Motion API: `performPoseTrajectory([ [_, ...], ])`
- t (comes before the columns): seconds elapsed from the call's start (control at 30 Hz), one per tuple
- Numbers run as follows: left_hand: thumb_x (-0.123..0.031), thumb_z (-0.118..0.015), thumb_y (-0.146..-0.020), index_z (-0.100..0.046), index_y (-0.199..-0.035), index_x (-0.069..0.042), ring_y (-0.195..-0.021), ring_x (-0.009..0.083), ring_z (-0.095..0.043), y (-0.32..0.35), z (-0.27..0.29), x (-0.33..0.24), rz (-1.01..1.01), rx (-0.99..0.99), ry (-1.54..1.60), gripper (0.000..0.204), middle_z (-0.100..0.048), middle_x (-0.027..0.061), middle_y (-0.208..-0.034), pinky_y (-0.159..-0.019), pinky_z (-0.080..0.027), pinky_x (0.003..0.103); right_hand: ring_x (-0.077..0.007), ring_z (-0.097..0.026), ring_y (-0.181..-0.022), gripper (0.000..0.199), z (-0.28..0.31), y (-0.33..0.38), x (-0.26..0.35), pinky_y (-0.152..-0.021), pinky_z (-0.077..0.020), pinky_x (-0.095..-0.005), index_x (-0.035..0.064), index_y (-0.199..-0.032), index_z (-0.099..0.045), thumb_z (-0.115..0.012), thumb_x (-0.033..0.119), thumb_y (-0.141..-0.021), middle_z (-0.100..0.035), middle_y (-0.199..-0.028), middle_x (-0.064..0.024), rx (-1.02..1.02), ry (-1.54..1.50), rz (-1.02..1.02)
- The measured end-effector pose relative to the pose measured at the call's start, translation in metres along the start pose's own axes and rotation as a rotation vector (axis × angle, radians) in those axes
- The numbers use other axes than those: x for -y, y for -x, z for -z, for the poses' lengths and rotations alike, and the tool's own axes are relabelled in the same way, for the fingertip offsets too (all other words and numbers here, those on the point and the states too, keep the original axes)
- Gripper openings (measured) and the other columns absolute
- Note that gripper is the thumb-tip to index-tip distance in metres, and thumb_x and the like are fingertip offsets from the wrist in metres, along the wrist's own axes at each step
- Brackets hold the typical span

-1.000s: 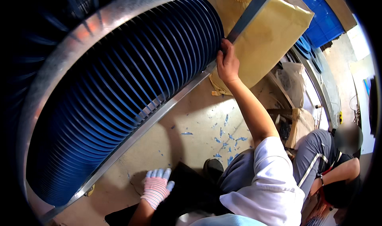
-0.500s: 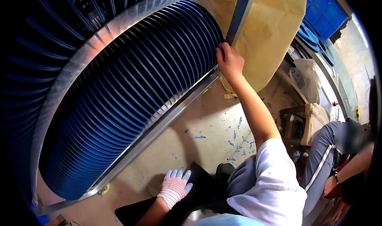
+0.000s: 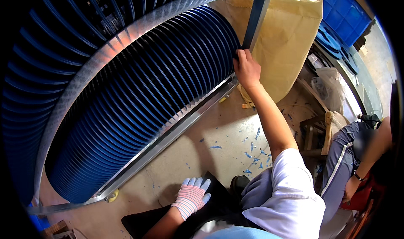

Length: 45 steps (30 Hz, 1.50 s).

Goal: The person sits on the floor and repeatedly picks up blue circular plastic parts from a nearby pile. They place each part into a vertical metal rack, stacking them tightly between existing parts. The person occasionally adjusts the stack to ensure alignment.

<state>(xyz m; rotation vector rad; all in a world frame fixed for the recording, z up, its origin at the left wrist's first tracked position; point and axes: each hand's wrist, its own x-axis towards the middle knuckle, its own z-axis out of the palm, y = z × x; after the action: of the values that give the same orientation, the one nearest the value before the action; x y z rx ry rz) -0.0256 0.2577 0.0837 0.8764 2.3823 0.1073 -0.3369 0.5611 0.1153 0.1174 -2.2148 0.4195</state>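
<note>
A metal rack (image 3: 168, 131) holds a dense curved row of thin dark blue rings or discs (image 3: 139, 87). At the row's right end, my bare right hand (image 3: 247, 68) is closed with its fingers curled, beside the rack's upright metal post (image 3: 257, 18). The fingertips are partly hidden, so whether they grip the last disc or the frame cannot be told. My left hand (image 3: 191, 197), in a striped glove with pale blue fingertips, lies open with nothing in it over the black cloth (image 3: 214, 192) at my lap.
A large yellowish sack (image 3: 290, 41) stands behind the post. Blue scraps (image 3: 252, 146) litter the floor. At right are a blue crate (image 3: 341, 11), blue flat pieces (image 3: 330, 41), a wooden stool (image 3: 328, 131) and a seated person in grey trousers (image 3: 341, 163). A second tier of blue pieces (image 3: 46, 62) rises at upper left.
The whole view has shifted slightly. My right hand stays at the row's right end and my left stays open at my lap. The seated person's arm at right has moved a little.
</note>
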Motion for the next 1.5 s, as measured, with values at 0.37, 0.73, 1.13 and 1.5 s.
performPoseTrajectory([
  [0.37, -0.045, -0.051, -0.092, -0.046, -0.142, -0.011, -0.13, 0.0364, -0.046, 0.004, -0.009, -0.008, 0.004, -0.021, -0.016, 0.06, -0.048, 0.0189, -0.141, -0.111, -0.029, 0.05, -0.0267, -0.06, -0.086, 0.024, 0.009, -0.007, 0.01, -0.066, -0.0501, -0.0386, 0.0129, -0.095, -0.066, -0.068, 0.003, -0.074, -0.057, -0.091, -0.0061, -0.049, -0.157, 0.126],
  [0.73, -0.045, -0.049, -0.093, -0.045, -0.143, -0.012, -0.132, 0.038, -0.045, 0.005, -0.012, -0.013, 0.0, -0.005, -0.012, 0.06, -0.049, 0.0201, -0.142, -0.112, -0.027, 0.052, -0.0256, -0.057, -0.088, 0.023, 0.0, -0.008, 0.016, -0.073, -0.0461, -0.0379, 0.0136, -0.096, -0.064, -0.069, 0.006, -0.076, -0.057, -0.095, -0.0046, -0.17, -0.049, 0.32],
  [1.13, -0.045, -0.049, -0.093, -0.044, -0.144, -0.012, -0.132, 0.0376, -0.045, 0.011, -0.008, -0.018, 0.013, 0.003, 0.014, 0.061, -0.048, 0.0205, -0.143, -0.113, -0.026, 0.051, -0.0228, -0.055, -0.093, 0.015, 0.005, -0.005, 0.031, -0.082, -0.0405, -0.0389, 0.0146, -0.088, -0.063, -0.071, 0.013, -0.075, -0.056, -0.098, -0.0032, -0.081, -0.095, 0.313],
  [1.5, -0.045, -0.049, -0.093, -0.043, -0.145, -0.012, -0.133, 0.0383, -0.043, 0.012, -0.006, -0.021, 0.021, 0.023, 0.027, 0.062, -0.046, 0.0214, -0.144, -0.114, -0.024, 0.052, -0.0233, -0.056, -0.095, 0.033, 0.0, -0.005, 0.037, -0.085, -0.0424, -0.0385, 0.0172, -0.101, -0.064, -0.068, 0.003, -0.072, -0.056, -0.101, -0.0027, -0.114, -0.061, 0.534],
])
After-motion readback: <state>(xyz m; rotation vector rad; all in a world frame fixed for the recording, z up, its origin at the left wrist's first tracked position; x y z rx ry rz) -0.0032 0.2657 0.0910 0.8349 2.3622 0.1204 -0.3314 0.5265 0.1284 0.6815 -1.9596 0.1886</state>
